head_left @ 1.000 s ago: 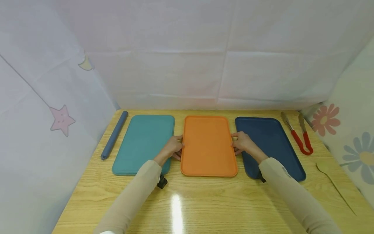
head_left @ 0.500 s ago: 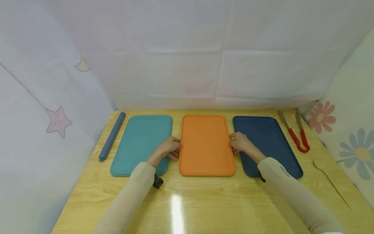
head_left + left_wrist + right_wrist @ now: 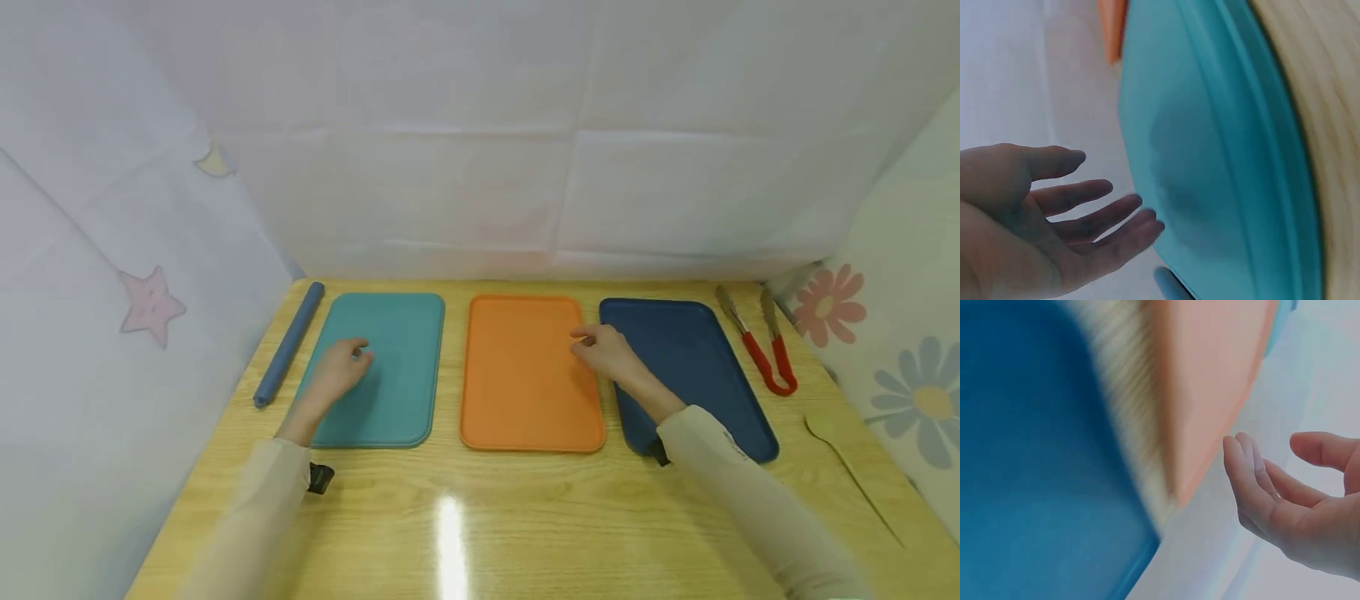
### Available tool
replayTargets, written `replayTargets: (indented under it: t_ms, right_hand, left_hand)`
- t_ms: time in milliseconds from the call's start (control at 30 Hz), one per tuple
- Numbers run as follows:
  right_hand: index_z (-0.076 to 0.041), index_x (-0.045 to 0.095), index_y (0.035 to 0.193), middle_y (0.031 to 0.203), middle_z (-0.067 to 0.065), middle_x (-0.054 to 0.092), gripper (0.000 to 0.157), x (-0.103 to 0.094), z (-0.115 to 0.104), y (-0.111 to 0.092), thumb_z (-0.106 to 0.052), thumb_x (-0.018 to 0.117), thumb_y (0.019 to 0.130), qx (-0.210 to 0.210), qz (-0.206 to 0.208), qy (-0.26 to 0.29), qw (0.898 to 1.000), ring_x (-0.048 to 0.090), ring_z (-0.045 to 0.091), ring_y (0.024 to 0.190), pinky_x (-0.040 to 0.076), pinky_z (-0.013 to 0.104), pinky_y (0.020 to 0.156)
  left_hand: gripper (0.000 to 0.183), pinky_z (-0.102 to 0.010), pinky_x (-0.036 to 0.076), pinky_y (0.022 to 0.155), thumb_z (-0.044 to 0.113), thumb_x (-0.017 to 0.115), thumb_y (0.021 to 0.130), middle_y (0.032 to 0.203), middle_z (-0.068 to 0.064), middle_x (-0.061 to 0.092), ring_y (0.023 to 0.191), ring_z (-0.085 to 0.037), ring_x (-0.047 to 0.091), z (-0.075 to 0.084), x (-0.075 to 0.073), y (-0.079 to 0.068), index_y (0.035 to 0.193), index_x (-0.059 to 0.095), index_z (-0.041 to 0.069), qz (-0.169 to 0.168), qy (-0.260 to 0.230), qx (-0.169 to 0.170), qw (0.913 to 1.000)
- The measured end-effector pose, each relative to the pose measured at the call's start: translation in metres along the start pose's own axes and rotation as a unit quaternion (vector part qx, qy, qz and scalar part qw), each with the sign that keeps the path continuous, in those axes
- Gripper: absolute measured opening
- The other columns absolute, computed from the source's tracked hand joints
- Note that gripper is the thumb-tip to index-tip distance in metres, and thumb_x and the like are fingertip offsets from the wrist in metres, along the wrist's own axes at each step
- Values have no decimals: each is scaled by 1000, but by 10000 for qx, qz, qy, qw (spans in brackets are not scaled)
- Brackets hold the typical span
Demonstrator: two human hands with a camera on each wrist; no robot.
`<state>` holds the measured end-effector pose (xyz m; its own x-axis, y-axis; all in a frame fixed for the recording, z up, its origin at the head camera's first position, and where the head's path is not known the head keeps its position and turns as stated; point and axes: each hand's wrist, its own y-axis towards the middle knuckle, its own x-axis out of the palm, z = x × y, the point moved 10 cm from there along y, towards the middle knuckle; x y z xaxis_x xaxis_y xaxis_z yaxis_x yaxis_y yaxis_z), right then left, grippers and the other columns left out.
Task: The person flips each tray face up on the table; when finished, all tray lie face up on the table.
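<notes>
Three rectangular trays lie in a row on the wooden table: a teal tray (image 3: 405, 367) on the left, an orange tray (image 3: 525, 375) in the middle and a dark blue tray (image 3: 682, 358) on the right. My left hand (image 3: 341, 367) hovers above the teal tray, holding nothing; in the left wrist view its fingers (image 3: 1094, 228) are spread and loosely bent, and its shadow falls on the tray. Over the right edge of the orange tray is my right hand (image 3: 611, 354), also free of any object, thumb apart from the relaxed fingers (image 3: 1254, 481) in the right wrist view.
A blue rolled-up cylinder (image 3: 291, 343) lies along the table's left edge. Right of the blue tray are red-handled tongs (image 3: 765, 358), and nearer the front right lies a long thin-handled, gold-coloured spoon or ladle (image 3: 851, 475). Printed white cloth (image 3: 450, 167) walls the back and sides.
My left hand has let go of the orange tray's left edge and moved left over the teal tray. My right hand has released its right edge and lifted slightly. The orange tray stays in place.
</notes>
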<state>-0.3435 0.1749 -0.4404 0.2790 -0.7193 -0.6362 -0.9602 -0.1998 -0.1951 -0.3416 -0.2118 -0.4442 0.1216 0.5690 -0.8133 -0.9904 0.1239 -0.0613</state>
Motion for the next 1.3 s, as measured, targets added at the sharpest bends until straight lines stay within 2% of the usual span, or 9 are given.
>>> replayTargets:
  t_ms: [100, 267, 500, 667, 800, 967, 1000, 1167, 1300]
  right_hand:
    - [-2, 46, 142, 122, 24, 58, 44, 19, -25, 7, -16, 51, 100, -176, -199, 394, 9989, 62, 39, 102, 52, 49, 86]
    - [-5, 43, 144, 123, 23, 59, 46, 54, -65, 33, -14, 51, 100, -403, -442, 876, 9944, 61, 38, 106, 50, 49, 90]
    - [-7, 37, 148, 121, 17, 60, 52, 118, -100, 48, -16, 51, 99, -543, -857, 717, 9923, 63, 34, 100, 53, 44, 83]
    - [-8, 38, 148, 127, 17, 58, 54, 140, -122, 57, -21, 52, 98, -679, -736, 246, 9947, 61, 29, 105, 52, 38, 80]
    - [-6, 33, 150, 138, 20, 51, 58, 157, -131, 63, -21, 53, 98, -622, -851, 63, 9944, 56, 29, 117, 50, 39, 89]
    - [-3, 22, 153, 154, 13, 32, 64, 178, -129, 67, -19, 51, 99, -383, -983, -1, 9944, 38, 24, 135, 38, 39, 105]
    - [-4, 21, 153, 153, 12, 34, 64, 180, -127, 67, -18, 51, 98, -322, -981, 20, 9947, 46, 21, 127, 40, 38, 103]
    - [-5, 19, 154, 152, 13, 35, 67, 190, -124, 65, -19, 50, 97, -210, -1034, -57, 9944, 51, 21, 114, 43, 37, 94]
    - [-5, 19, 154, 155, 14, 29, 68, 191, -126, 62, -18, 52, 96, -200, -1098, 251, 9934, 37, 29, 136, 38, 42, 105]
  left_hand:
    - [44, -61, 39, 96, 13, 50, 99, 130, -38, 47, 120, -52, 45, -16, -10, 1, 131, 47, -17, 51, 574, -101, 9983]
    - [45, -65, 29, 101, 12, 55, 96, 129, -41, 46, 121, -56, 40, -30, -19, 1, 128, 48, -19, 142, 1141, 138, 9933]
    - [49, -63, 33, 101, 11, 51, 98, 134, -42, 39, 125, -56, 36, -52, -16, -4, 132, 40, -22, -153, 826, -139, 9964]
    - [55, -64, 32, 102, 15, 51, 99, 138, -41, 36, 127, -56, 33, -66, -18, -1, 137, 35, -20, -165, 714, -327, 9968]
    - [58, -64, 33, 100, 18, 51, 98, 139, -41, 34, 126, -57, 33, -75, -20, 1, 139, 33, -19, -199, 725, -411, 9963]
    - [60, -63, 33, 101, 19, 51, 99, 138, -42, 33, 127, -57, 32, -84, -18, 1, 139, 31, -21, -246, 677, -541, 9959]
    - [60, -63, 34, 101, 19, 51, 99, 138, -43, 33, 126, -57, 32, -85, -18, 1, 138, 31, -22, -244, 679, -551, 9959]
    - [59, -63, 36, 99, 17, 55, 96, 133, -45, 37, 123, -59, 36, -84, -18, -1, 133, 35, -26, -132, 784, -424, 9959]
    - [60, -64, 34, 99, 17, 56, 96, 132, -45, 38, 122, -62, 33, -83, -19, -4, 132, 36, -26, -28, 777, -383, 9962]
